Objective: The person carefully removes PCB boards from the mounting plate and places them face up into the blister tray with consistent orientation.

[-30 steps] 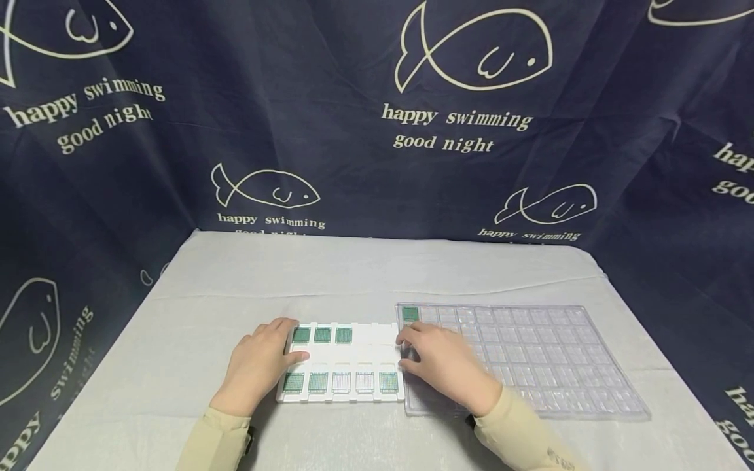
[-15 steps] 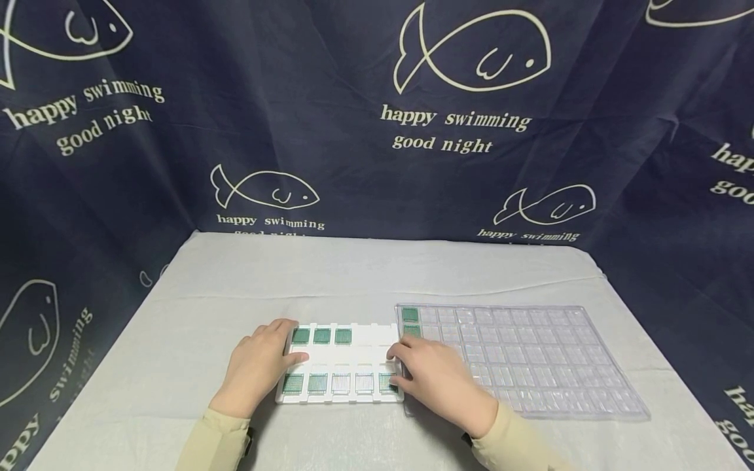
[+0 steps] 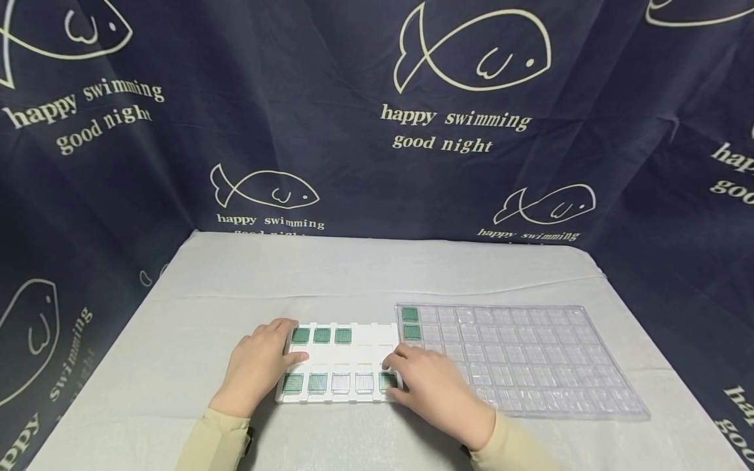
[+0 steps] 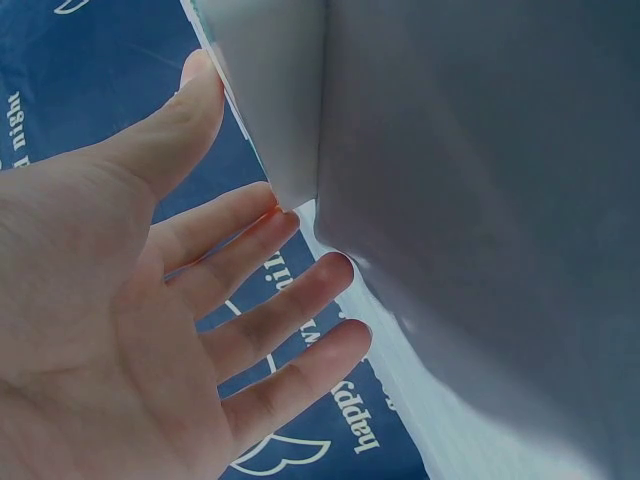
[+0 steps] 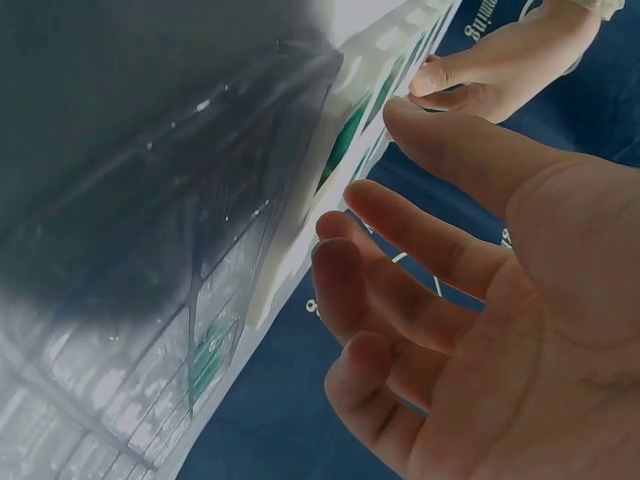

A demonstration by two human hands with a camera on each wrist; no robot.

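My left hand (image 3: pixel 259 360) extends from my left forearm (image 3: pixel 215 438), fingers (image 4: pixel 280 315) nearly straight and thumb (image 4: pixel 175 135) spread apart from them. My right hand (image 3: pixel 436 396) slants inward from my right forearm (image 3: pixel 509 445), fingers loosely bent, thumb and index tips apart.

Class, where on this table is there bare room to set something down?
The table is bare behind the white tray and clear tray, up to the curtain; left of the left hand; and before the white tray, between the sleeves. Crowded: the white tray's right end, under the right hand, beside the clear tray.
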